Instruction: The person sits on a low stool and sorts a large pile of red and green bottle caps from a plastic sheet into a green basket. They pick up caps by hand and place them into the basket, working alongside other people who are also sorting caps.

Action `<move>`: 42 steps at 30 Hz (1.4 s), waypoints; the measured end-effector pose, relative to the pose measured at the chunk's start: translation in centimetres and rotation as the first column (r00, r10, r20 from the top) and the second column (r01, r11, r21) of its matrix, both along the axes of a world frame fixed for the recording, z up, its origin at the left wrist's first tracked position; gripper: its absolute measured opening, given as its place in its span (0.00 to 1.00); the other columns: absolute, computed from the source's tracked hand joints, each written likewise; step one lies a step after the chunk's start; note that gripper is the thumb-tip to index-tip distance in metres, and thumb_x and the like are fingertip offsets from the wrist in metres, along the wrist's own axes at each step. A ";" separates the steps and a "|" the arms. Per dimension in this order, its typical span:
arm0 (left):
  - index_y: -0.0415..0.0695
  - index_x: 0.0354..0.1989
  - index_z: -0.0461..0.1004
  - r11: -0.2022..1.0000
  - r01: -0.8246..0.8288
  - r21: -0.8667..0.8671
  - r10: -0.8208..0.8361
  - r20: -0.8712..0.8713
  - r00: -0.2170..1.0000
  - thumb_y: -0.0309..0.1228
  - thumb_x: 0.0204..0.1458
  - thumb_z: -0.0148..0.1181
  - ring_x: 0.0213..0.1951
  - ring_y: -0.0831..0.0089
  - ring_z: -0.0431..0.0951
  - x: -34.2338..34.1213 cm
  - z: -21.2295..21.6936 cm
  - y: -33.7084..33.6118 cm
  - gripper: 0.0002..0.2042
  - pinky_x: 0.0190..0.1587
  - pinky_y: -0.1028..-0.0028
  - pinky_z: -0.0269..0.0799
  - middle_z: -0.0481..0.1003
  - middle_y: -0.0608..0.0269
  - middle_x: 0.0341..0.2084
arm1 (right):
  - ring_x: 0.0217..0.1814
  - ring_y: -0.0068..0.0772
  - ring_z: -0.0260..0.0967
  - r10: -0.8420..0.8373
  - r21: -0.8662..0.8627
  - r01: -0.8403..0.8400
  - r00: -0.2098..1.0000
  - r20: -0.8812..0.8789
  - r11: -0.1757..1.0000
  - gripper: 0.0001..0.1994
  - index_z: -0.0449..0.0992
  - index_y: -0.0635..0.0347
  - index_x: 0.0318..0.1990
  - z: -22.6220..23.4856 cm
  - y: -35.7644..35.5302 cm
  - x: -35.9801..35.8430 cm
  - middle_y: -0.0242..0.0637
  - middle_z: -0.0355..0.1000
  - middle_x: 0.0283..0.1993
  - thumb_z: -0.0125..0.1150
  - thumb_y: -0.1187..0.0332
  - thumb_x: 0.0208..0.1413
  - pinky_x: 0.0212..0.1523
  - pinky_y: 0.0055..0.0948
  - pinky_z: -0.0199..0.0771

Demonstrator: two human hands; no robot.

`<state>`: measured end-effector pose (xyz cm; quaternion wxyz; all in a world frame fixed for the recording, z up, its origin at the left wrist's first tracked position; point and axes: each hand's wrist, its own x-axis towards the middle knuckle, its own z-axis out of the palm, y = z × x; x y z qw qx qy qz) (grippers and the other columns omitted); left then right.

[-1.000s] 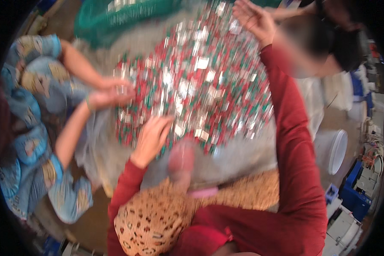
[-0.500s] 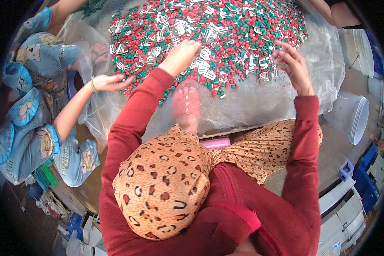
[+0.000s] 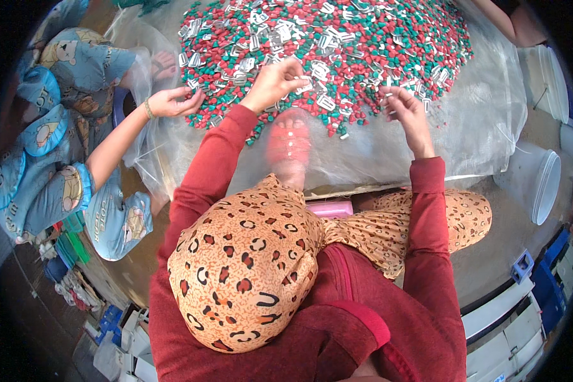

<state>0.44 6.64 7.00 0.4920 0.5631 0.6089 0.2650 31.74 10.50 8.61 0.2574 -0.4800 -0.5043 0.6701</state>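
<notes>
A big heap of small red and green plastic pieces mixed with silver metal clips (image 3: 337, 44) lies on a clear plastic sheet (image 3: 477, 127) on the floor. My left hand (image 3: 275, 79), in a red sleeve, rests on the heap's near edge with its fingertips pinched on a silver clip. My right hand (image 3: 406, 109) is at the near right edge, fingers curled down among the pieces; whether it holds one is unclear. My foot (image 3: 288, 143) shows under the sheet between my arms. My leopard-print headscarf (image 3: 242, 267) fills the lower middle.
A co-worker in blue patterned clothes sits at the left, one hand (image 3: 172, 100) at the heap's left edge. Another person's arm (image 3: 506, 22) reaches in at the top right. White buckets (image 3: 546, 184) stand at the right; a pink block (image 3: 330, 208) lies by my knees.
My right hand has pulled back from the far side of the heap to its near right edge. My left hand stays at the near edge. The view has tilted, showing more of my head.
</notes>
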 end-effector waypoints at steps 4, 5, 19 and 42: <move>0.43 0.37 0.65 0.949 -0.246 -0.197 0.300 0.803 0.516 0.27 0.48 0.59 0.38 0.69 0.76 -2.0 1.1 -0.8 0.10 0.38 0.74 0.75 0.72 0.57 0.38 | 0.29 0.16 0.66 0.101 0.223 -0.170 0.951 0.292 0.960 0.13 0.73 0.60 0.47 -3.4 -1.4 -2.7 0.29 0.72 0.30 0.50 0.70 0.56 0.30 0.20 0.67; 0.42 0.38 0.65 0.960 -0.212 -0.181 0.270 0.793 0.546 0.28 0.48 0.59 0.38 0.69 0.76 -2.4 1.1 -0.9 0.11 0.37 0.73 0.75 0.72 0.57 0.38 | 0.30 0.22 0.69 0.112 0.222 -0.207 0.919 0.379 0.953 0.12 0.73 0.62 0.45 -2.6 -1.5 -4.5 0.35 0.73 0.31 0.51 0.71 0.54 0.32 0.24 0.69; 0.39 0.32 0.72 0.908 0.302 0.290 -0.030 -0.674 0.738 0.33 0.47 0.58 0.36 0.61 0.74 1.5 -2.6 0.7 0.10 0.35 0.65 0.72 0.72 0.58 0.31 | 0.35 0.48 0.65 -0.064 0.534 -0.201 0.898 0.436 0.821 0.10 0.64 0.62 0.28 -7.0 -2.6 -12.1 0.42 0.64 0.29 0.59 0.69 0.41 0.35 0.40 0.66; 0.37 0.40 0.70 0.912 -0.123 -0.392 0.410 0.888 0.210 0.36 0.58 0.49 0.26 0.77 0.66 -1.1 2.8 -0.5 0.13 0.15 0.84 0.64 0.66 0.63 0.26 | 0.35 0.48 0.72 -0.467 0.369 0.310 0.737 0.488 0.876 0.17 0.73 0.64 0.31 -8.9 -0.3 3.4 0.50 0.74 0.30 0.63 0.57 0.47 0.34 0.39 0.68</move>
